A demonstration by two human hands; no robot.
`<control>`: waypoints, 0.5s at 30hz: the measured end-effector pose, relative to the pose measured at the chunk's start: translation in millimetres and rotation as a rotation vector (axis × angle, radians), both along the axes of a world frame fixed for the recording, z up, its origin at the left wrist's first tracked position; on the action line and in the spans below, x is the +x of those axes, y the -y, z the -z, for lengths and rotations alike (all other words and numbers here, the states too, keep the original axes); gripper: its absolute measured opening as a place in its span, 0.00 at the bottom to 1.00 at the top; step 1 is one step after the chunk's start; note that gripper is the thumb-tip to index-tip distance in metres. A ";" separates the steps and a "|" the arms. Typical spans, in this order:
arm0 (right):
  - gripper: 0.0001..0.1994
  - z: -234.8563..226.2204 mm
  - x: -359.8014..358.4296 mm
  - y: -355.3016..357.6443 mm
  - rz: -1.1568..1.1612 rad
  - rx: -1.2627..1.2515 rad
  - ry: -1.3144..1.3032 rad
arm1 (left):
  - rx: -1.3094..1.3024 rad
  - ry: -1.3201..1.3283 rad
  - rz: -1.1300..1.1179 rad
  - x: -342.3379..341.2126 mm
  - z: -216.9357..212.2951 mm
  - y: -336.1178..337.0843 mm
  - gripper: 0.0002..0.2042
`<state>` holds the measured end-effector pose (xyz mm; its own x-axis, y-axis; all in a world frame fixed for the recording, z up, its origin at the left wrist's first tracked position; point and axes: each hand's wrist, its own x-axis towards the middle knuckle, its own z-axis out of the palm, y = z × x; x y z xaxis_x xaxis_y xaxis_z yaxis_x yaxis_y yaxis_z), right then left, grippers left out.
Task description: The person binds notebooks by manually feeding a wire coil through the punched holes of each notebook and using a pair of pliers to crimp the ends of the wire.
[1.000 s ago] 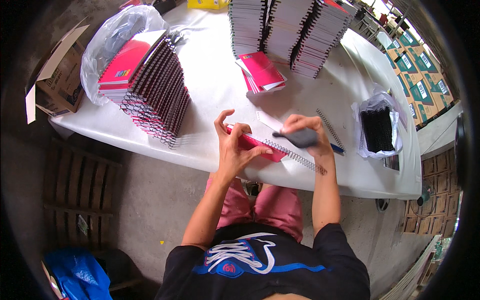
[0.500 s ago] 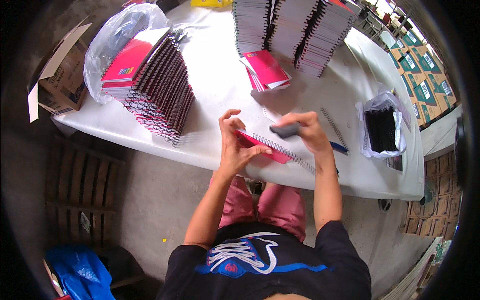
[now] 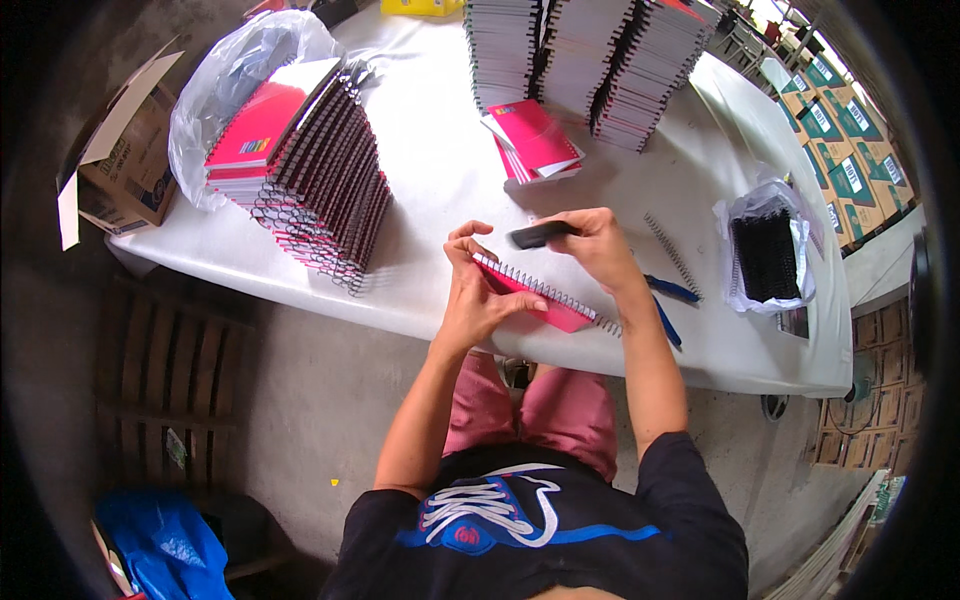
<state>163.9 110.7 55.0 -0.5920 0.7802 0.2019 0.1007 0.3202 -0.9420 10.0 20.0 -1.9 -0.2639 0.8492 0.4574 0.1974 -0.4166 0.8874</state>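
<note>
Near the table's front edge my left hand [image 3: 468, 300] grips a red notebook [image 3: 552, 310], its thumb on the cover and its fingers at the far end. A metal spiral coil [image 3: 608, 325] runs along the notebook's upper edge and sticks out past its right end. Just above that edge, my right hand [image 3: 598, 248] is closed round a dark, smooth, rounded object [image 3: 540, 235]; its exact kind does not show. Beside my right wrist lie blue-handled pliers [image 3: 672, 290], partly hidden by my forearm. Farther right rests a loose spiral coil [image 3: 672, 248].
A tall stack of spiral notebooks [image 3: 325, 175] stands at left beside a clear plastic bag [image 3: 195, 130] and cardboard box [image 3: 130, 155]. Several red booklets [image 3: 535, 140] lie before more notebook stacks [image 3: 570, 55]. At right, a white bag [image 3: 735, 285] holds black coils [image 3: 768, 255].
My right hand has moved left and slightly up with the dark object. The coil now projects less past the notebook's right end. More of the pliers shows.
</note>
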 end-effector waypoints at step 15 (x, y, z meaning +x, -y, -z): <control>0.27 -22.4 94.1 36.7 0.458 0.359 0.515 | -0.041 0.546 0.113 -9.7 -8.0 10.8 0.10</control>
